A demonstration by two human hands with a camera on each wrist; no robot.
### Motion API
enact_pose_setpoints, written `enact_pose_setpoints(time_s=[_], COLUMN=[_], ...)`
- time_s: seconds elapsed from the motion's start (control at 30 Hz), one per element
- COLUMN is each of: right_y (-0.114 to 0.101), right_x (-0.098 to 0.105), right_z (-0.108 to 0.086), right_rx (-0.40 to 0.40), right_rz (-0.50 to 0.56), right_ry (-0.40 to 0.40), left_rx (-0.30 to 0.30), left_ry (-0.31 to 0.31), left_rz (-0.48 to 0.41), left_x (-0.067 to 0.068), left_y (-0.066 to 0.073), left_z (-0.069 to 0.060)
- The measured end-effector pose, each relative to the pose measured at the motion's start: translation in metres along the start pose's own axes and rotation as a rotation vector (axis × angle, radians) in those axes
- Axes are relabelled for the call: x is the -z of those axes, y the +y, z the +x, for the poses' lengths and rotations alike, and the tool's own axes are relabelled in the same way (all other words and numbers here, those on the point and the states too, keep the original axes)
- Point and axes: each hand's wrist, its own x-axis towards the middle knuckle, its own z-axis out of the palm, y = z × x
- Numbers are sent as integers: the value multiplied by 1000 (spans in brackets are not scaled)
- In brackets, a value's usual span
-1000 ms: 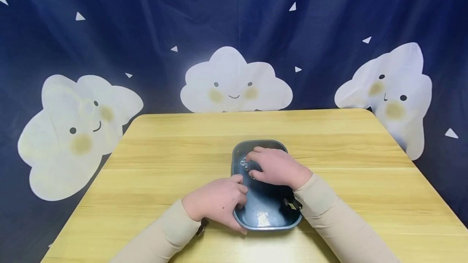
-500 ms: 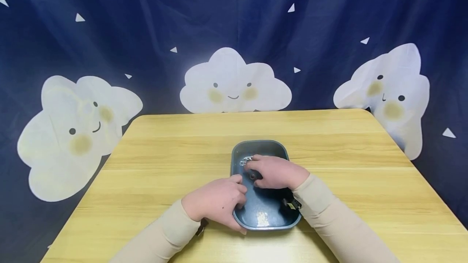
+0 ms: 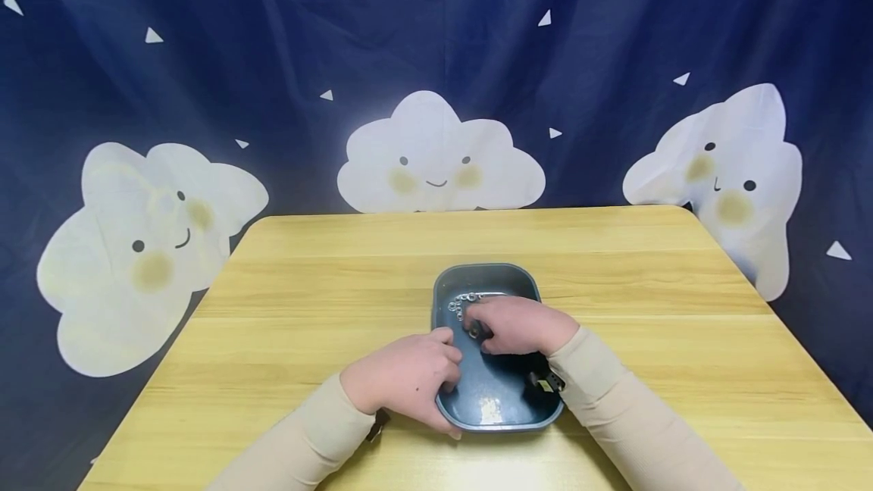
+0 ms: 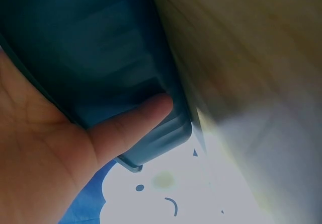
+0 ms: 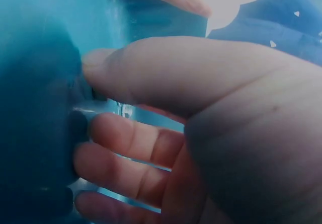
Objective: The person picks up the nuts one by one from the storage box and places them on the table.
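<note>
A dark blue-grey tray (image 3: 470,392) stands on the table. My left hand (image 3: 405,375) grips its left wall near the front, fingers over the rim; in the left wrist view the thumb of that hand (image 4: 55,143) lies along the tray's outside (image 4: 75,48). Inside the tray, my right hand (image 3: 521,324) hovers low or touches the floor, its fingers bent and apart from the thumb. Several small clear rings (image 3: 453,306) lie by its fingertips, and one darker ring (image 3: 474,332) shows between finger and thumb. In the right wrist view, the right hand (image 5: 221,93) partly hides the clear pieces (image 5: 126,109).
The wooden table (image 3: 327,279) extends around the tray on all sides. Behind it hangs a dark blue curtain (image 3: 382,21) with white clouds and small triangles. A dark wrist strap piece (image 3: 546,382) sits under the right sleeve, above the tray's right side.
My right hand has shifted slightly toward the front of the tray, its fingers more bent, and more clear rings show beyond its fingertips. The left hand and the tray have stayed put.
</note>
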Motion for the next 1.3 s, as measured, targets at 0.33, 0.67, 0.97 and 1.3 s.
enact_pose_setpoints(time_s=[0.33, 0.67, 0.97, 1.3], right_y=[-1, -1, -2, -4], right_x=[-1, -1, 0, 7], right_z=[-1, -3, -6, -8], right_rx=[-20, -28, -27, 5], right_rz=[38, 35, -2, -51], right_ry=[-51, -81, -70, 16], left_rx=[-1, -10, -6, 2], left_ry=[1, 9, 7, 4], left_rz=[4, 6, 7, -6], left_x=[0, 0, 0, 2], left_y=[0, 1, 1, 1], left_z=[0, 0, -1, 0])
